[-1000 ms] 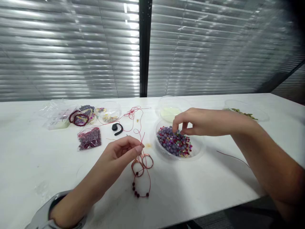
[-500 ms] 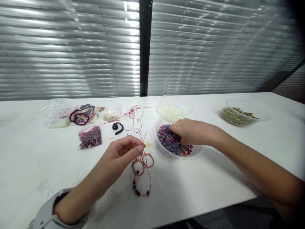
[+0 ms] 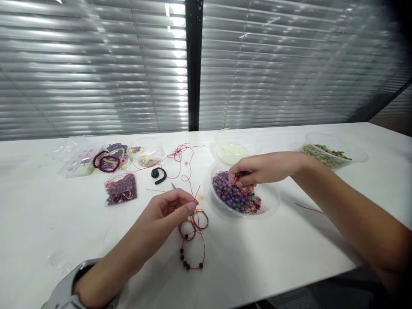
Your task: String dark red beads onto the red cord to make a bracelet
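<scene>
My left hand [image 3: 175, 210] pinches a red cord [image 3: 204, 240] between thumb and forefinger, its end sticking up past the fingertips. Several dark red beads [image 3: 185, 262] are strung on the loop hanging below. Behind the loop lie two copper-coloured rings [image 3: 201, 219] on the table. My right hand [image 3: 254, 169] reaches into a clear plastic bowl [image 3: 273, 206], its fingers curled down among purple and mixed-colour beads [image 3: 233, 195]. Whatever the right fingertips hold, if anything, is hidden.
Left of centre lie a bag of dark red beads [image 3: 121, 189], a black earpiece [image 3: 159, 175], beaded bracelets [image 3: 106, 162] and a small clear dish [image 3: 151, 150]. Tangled red cord [image 3: 182, 151] runs behind the left hand. A clear tub [image 3: 230, 150] and a bowl of green beads [image 3: 325, 156] stand farther back.
My right hand has lifted slightly within the bowl, its fingers now drawn together and more visible. The left hand keeps its pinch on the cord.
</scene>
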### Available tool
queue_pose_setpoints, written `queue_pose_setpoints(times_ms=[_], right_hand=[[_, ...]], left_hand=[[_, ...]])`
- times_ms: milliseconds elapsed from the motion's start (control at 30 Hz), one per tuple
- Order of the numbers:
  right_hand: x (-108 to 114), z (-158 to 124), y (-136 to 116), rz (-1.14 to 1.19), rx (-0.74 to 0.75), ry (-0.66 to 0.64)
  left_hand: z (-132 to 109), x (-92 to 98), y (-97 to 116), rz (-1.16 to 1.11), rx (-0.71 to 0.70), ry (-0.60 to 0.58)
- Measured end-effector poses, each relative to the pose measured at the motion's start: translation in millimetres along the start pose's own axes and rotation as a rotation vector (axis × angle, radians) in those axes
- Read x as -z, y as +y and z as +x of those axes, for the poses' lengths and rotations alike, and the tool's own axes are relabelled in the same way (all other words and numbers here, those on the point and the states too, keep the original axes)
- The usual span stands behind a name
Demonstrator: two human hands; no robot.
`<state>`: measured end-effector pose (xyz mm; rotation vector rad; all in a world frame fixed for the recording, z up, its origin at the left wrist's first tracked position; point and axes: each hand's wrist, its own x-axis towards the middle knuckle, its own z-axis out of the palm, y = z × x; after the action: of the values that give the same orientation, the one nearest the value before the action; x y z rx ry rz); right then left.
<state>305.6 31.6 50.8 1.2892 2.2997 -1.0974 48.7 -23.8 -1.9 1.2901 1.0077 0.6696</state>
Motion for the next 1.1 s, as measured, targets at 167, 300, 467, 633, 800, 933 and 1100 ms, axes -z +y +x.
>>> queue_pose_setpoints(times_ms=[167,300,467,633,800,933,1100], right_hand=[[1,-3,-2,0.283,0.089,-0.025],[-2,0,-5,0.381,0.122,-0.022],[-7,4,-7,0.515,0.137,0.002],[-10,5,-11,0.608,0.107,0.016],[-8,2,-14,0.655,0.076,0.046],[-7,2,-13,0.737,0.097,0.04],[-7,3,-12,0.746,0.101,0.001]], left_hand=[[0,-1.3,1,-0.013,0.003,-0.007],[1,-2.3,3,-0.011,0.01,-0.021],[1,-2.0,4,-0.021,0.02,-0.016],[-1,-1.8,5,0.014,0.036,-0.015],[-1,-2.6,6,0.023,0.037,-0.034],[-1,-2.2,6,0.032,0.044,-0.038],[0,-1.4,4,0.038,0.042,-0.044]])
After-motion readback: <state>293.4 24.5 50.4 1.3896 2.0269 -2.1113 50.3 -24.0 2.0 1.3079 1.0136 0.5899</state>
